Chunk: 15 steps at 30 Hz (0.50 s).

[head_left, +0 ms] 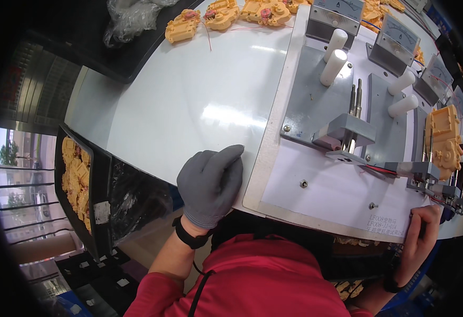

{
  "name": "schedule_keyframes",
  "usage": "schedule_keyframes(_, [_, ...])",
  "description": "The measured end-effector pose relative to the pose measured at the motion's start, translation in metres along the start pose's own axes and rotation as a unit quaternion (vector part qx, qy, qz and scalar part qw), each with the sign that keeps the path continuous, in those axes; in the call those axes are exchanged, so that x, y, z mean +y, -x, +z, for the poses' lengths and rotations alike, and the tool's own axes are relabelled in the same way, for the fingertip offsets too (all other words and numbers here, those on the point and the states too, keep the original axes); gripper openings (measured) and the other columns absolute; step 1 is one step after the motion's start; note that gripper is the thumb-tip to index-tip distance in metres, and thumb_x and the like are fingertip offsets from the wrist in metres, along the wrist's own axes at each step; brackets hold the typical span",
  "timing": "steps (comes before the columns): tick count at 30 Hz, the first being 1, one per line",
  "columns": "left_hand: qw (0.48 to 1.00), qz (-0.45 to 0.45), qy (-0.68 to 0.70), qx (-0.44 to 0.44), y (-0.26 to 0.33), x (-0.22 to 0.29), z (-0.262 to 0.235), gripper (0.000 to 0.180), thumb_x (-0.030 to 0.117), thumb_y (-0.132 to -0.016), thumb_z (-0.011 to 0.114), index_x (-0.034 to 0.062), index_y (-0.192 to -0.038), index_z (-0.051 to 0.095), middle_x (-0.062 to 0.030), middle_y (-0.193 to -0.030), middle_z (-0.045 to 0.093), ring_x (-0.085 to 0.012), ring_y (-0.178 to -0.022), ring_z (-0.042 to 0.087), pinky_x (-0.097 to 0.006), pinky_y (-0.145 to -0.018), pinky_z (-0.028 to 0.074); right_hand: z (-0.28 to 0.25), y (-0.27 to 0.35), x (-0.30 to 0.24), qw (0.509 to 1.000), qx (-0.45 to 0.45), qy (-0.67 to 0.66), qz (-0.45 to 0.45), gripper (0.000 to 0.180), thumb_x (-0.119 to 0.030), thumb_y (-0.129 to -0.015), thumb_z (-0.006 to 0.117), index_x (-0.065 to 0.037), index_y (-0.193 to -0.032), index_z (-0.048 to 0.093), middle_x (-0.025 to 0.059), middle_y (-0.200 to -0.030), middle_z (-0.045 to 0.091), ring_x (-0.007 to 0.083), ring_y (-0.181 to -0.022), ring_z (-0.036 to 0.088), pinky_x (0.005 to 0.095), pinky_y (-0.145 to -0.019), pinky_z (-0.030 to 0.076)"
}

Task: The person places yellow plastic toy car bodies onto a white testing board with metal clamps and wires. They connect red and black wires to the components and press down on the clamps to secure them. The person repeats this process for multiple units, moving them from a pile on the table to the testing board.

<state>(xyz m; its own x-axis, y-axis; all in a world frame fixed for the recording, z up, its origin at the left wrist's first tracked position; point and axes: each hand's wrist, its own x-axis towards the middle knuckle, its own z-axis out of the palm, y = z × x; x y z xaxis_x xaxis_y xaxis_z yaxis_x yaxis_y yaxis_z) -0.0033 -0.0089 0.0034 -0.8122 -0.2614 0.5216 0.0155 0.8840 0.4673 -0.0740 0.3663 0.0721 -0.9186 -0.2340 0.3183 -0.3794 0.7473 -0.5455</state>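
My left hand point(211, 185), in a grey knit glove, rests at the front edge of the white tabletop point(189, 105), left of the test board. Its fingers curl inward in a loose fist, with nothing seen in them. My bare right hand point(424, 230) is at the right front edge of the white test board point(326, 198), fingers bent and tips together. Whatever lies at its fingertips is hidden. Close above it, a yellow plastic housing point(445, 142) sits upright at a station with metal probe pins. Two toggle switches, one left point(304, 184) and one right point(373, 205), stand on the board.
Grey fixture plates point(316, 95) carry white posts point(333, 67) and a probe block point(347, 132). Analog meters point(337, 16) line the back. Yellow housings with red wires point(184, 25) lie at the far edge. A black bin point(78, 185) of yellow parts stands left.
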Motion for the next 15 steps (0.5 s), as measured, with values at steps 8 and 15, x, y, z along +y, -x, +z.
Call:
schedule_keyframes(8, [1.0, -0.012, 0.017, -0.023, 0.0023, 0.0028, -0.0042, 0.029, -0.005, -0.08, 0.071, 0.0044, -0.107, 0.07, -0.0099, -0.074, 0.062, -0.0212, -0.061, 0.056, -0.032, -0.056, 0.044, -0.0019, 0.0009, 0.0031, 1.0, -0.008, 0.004, -0.005, 0.011, 0.003, -0.081, 0.061, 0.0, -0.091, 0.057, 0.0086, -0.085, 0.052, 0.0224, -0.081, 0.048, 0.0314, -0.076, 0.039])
schedule_keyframes(15, [0.999, -0.01, 0.023, -0.021, 0.0008, 0.0044, -0.0049, 0.028, -0.005, -0.08, 0.071, 0.004, -0.106, 0.07, -0.0099, -0.073, 0.061, -0.021, -0.059, 0.055, -0.032, -0.055, 0.043, -0.0031, 0.0015, 0.0055, 1.0, -0.014, 0.009, -0.013, 0.014, 0.004, -0.08, 0.062, 0.0, -0.092, 0.058, 0.0086, -0.085, 0.051, 0.0218, -0.081, 0.049, 0.0303, -0.074, 0.039])
